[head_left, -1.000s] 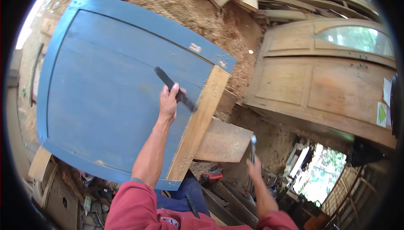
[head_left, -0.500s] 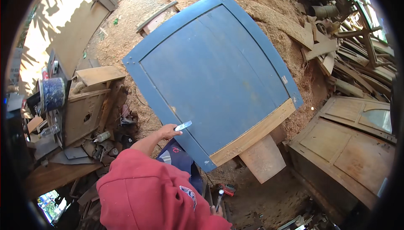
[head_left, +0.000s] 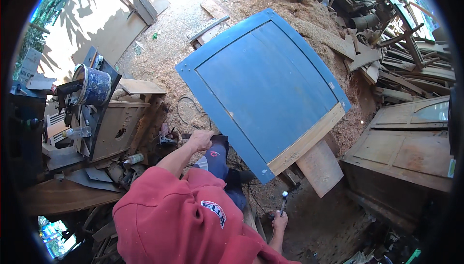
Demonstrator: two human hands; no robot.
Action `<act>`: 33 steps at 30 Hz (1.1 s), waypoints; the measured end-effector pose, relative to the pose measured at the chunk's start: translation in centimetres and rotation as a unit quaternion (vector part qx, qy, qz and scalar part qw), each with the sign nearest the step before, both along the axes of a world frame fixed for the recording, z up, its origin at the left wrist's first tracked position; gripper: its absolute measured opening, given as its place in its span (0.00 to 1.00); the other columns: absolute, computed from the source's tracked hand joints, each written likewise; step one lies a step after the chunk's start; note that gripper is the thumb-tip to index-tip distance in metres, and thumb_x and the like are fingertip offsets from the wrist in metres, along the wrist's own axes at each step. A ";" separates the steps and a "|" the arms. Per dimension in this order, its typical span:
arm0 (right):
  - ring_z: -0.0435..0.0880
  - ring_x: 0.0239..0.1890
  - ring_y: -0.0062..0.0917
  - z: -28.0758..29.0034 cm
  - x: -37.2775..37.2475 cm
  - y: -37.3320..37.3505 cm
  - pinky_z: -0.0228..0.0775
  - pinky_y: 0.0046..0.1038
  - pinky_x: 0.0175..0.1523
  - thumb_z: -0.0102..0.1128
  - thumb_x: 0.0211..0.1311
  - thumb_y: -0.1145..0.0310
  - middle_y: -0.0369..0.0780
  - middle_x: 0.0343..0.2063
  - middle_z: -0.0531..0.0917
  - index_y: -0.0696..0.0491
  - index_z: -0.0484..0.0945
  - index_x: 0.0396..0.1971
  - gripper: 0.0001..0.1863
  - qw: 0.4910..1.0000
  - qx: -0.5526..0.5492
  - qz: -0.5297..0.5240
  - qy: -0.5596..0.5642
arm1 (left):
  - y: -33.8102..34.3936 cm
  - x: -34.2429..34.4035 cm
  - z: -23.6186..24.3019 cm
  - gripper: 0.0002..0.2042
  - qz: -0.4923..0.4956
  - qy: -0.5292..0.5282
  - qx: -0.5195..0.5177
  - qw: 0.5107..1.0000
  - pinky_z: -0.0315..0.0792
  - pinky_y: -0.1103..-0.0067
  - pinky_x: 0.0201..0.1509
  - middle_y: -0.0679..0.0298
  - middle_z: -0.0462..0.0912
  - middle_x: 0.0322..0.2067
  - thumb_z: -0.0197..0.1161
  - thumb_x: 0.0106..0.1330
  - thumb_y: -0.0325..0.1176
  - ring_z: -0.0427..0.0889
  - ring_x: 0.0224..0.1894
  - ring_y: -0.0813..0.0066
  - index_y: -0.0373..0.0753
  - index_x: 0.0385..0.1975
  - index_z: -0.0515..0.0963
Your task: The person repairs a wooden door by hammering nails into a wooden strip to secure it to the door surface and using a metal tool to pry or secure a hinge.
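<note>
A blue framed wooden panel (head_left: pixel 266 85) lies slanted in front of me, with a strip of bare wood (head_left: pixel 307 138) along its near right edge. My left hand (head_left: pixel 200 139) is closed just off the panel's left near edge; whatever is in its fingers is hidden. Low down, to the right of my body, my right hand (head_left: pixel 280 221) grips a hammer (head_left: pixel 284 197), its shiny round head pointing up. The hammer is apart from the panel.
Beneath the panel's near right edge juts a loose board (head_left: pixel 320 168). Old cabinet doors (head_left: pixel 401 153) stand on the right, below stacked scrap wood (head_left: pixel 415 75). At left, a paint-stained bucket (head_left: pixel 94 86) sits by a wooden cabinet (head_left: pixel 121 131). Shavings cover the ground.
My left hand has drawn back off the panel's edge, and the flat blade it held there no longer shows. My right hand has moved out to the right with the hammer. The view has shifted.
</note>
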State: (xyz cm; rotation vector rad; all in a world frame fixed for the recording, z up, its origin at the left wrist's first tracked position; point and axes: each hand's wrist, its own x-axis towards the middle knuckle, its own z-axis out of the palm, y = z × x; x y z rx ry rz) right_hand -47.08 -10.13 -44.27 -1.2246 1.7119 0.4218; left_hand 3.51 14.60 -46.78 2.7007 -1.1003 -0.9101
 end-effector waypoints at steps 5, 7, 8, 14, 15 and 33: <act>0.79 0.21 0.28 2.3 3.7 8.6 0.69 0.37 0.30 0.60 0.67 0.59 0.41 0.19 0.76 0.59 0.78 0.32 0.15 0.998 -0.047 0.033 0.040 | -1.8 6.5 0.2 0.16 -0.123 -0.022 -0.047 0.991 0.75 0.62 0.46 0.56 0.84 0.35 0.66 0.57 0.46 0.84 0.41 0.56 0.42 0.36 0.77; 0.78 0.20 0.28 0.7 4.9 11.7 0.69 0.37 0.28 0.60 0.67 0.60 0.41 0.19 0.76 0.59 0.77 0.30 0.15 0.998 -0.049 -0.013 0.037 | -2.8 10.2 -1.1 0.16 -0.164 -0.017 -0.079 0.983 0.75 0.63 0.44 0.58 0.83 0.33 0.67 0.55 0.48 0.84 0.40 0.57 0.43 0.34 0.77; 0.78 0.19 0.29 -0.6 5.8 13.5 0.68 0.36 0.26 0.60 0.67 0.60 0.40 0.19 0.76 0.59 0.77 0.29 0.15 0.997 -0.050 -0.052 0.023 | -3.1 12.4 -1.9 0.17 -0.200 -0.064 -0.123 0.970 0.73 0.65 0.45 0.60 0.81 0.32 0.68 0.53 0.49 0.82 0.39 0.60 0.44 0.33 0.77; 0.65 0.11 0.16 -1.9 25.2 20.4 0.56 0.23 0.14 0.56 0.71 0.65 0.31 0.16 0.64 0.50 0.64 0.35 0.10 0.962 0.031 -0.260 -0.080 | -2.6 25.6 -9.0 0.17 -0.285 -0.086 -0.221 0.929 0.67 0.70 0.47 0.65 0.74 0.31 0.71 0.48 0.48 0.76 0.41 0.67 0.45 0.30 0.75; 0.64 0.11 0.16 -2.6 28.1 20.7 0.56 0.23 0.14 0.56 0.72 0.64 0.30 0.16 0.64 0.49 0.64 0.35 0.10 0.961 0.051 -0.261 -0.079 | -3.2 27.5 -10.4 0.18 -0.286 -0.079 -0.263 0.918 0.67 0.70 0.47 0.65 0.73 0.32 0.73 0.46 0.46 0.75 0.41 0.66 0.45 0.29 0.74; 0.66 0.13 0.16 -8.5 52.0 25.4 0.62 0.22 0.17 0.53 0.71 0.70 0.34 0.17 0.68 0.54 0.65 0.43 0.08 0.906 -0.137 -0.332 -0.222 | -1.2 35.9 -16.7 0.19 -0.277 -0.080 -0.275 0.917 0.65 0.70 0.40 0.67 0.70 0.27 0.72 0.45 0.51 0.74 0.34 0.68 0.46 0.27 0.72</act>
